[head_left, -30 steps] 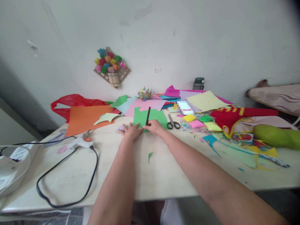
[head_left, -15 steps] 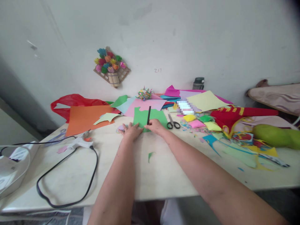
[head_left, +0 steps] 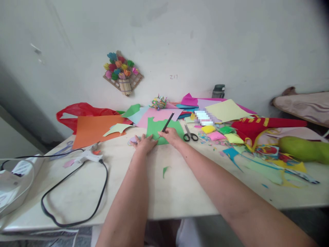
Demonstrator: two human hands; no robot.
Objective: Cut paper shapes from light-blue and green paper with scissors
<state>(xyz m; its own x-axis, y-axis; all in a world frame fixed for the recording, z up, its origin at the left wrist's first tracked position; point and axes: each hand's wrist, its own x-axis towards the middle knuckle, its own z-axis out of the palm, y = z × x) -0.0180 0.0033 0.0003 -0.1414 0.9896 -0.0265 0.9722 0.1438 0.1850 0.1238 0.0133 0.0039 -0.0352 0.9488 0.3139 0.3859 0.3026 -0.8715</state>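
Observation:
A green paper sheet (head_left: 177, 129) with an uneven top edge lies on the table, under both of my hands. My left hand (head_left: 145, 143) rests with fingers spread on its lower left corner, beside a small purple round piece (head_left: 133, 140). Between its fingers my right hand (head_left: 168, 134) grips a black pen (head_left: 168, 122), which leans to the upper right with its lower end at the paper. Black-handled scissors (head_left: 190, 136) lie just right of the sheet. A small green scrap (head_left: 165, 171) sits nearer the table's front.
A white glue gun (head_left: 89, 156) with a looped black cord lies on the left, near an orange sheet (head_left: 94, 128) and a power strip (head_left: 24, 171). Coloured packets (head_left: 216, 136), paper scraps and a green bulky object (head_left: 298, 148) fill the right. A bottle (head_left: 218, 91) stands behind.
The pen has tilted from nearly upright toward the upper right, and my right hand has shifted slightly. My left hand stays on the green sheet.

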